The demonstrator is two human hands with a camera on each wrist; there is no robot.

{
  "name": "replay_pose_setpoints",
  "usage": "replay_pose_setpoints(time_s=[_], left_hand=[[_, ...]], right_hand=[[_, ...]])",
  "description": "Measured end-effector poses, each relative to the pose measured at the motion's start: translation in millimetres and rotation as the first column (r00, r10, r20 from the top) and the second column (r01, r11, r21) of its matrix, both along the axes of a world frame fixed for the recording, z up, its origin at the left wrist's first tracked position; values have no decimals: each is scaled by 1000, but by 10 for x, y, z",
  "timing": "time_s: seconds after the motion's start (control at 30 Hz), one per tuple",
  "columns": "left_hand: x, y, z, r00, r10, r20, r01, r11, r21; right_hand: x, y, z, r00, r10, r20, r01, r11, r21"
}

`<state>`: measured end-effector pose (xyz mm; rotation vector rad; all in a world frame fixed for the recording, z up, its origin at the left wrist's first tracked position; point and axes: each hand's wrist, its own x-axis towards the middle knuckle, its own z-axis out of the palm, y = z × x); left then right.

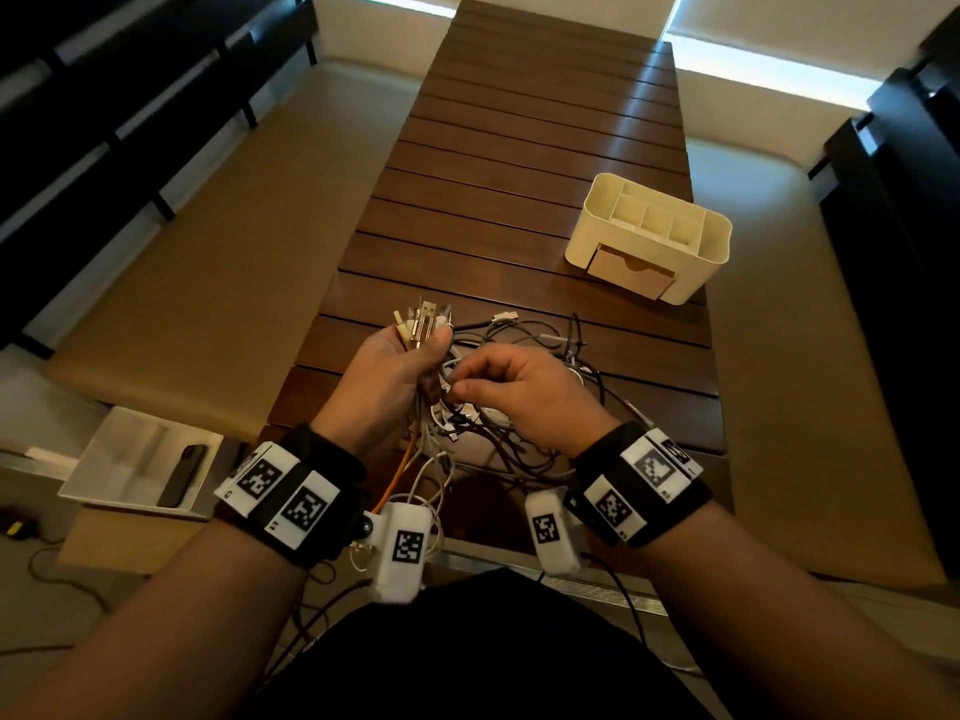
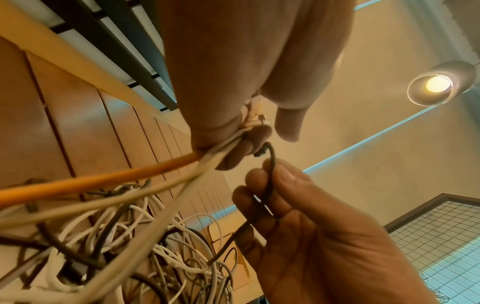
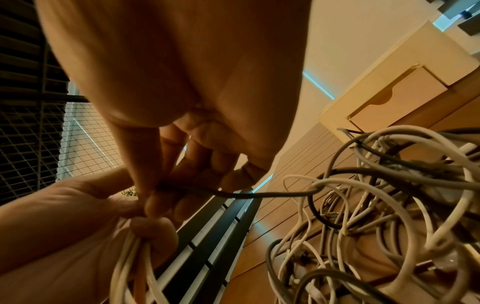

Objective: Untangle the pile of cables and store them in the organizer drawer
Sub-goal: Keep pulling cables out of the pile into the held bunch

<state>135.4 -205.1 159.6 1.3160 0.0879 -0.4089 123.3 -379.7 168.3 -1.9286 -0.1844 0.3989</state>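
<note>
A tangle of black and white cables point(image 1: 519, 402) lies on the near end of the slatted wooden table point(image 1: 519, 174). My left hand point(image 1: 395, 376) grips a bundle of cable ends point(image 1: 423, 322), plugs sticking up above the fist; white and orange cables point(image 2: 85, 183) hang from it. Just to its right, my right hand point(image 1: 514, 387) pinches a thin black cable point(image 2: 270, 176) point(image 3: 259, 194) that runs back into the pile point(image 3: 376, 205). The cream organizer point(image 1: 652, 236) stands at the far right of the table, its drawer point(image 1: 631, 275) closed.
A white tray point(image 1: 140, 465) holding a dark phone point(image 1: 182, 475) sits low at the left, off the table. Beige benches point(image 1: 218, 262) flank the table on both sides. More cables trail on the floor near my lap.
</note>
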Motion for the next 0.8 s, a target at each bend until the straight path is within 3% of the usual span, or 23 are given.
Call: replay_pose_setpoints(time_s=[0.23,0.43,0.63,0.8], left_hand=[[-47,4,-6,998,-50,25,50,999,23],[-55,9,-41,996,-77,36,77,997,4],[-63,-43,-24,988,-137,76,134,990,53],[-86,-48,4,979,-177,103,173,984,44]], right_hand=[[-15,-22,9,1000,28,11,-28,1000,-14],[71,-78,63,969,-242,-45,246,959,138],[107,-85,102,977,-210,40,207,976,69],[101,-63,125,970,-235,69,222,963,151]])
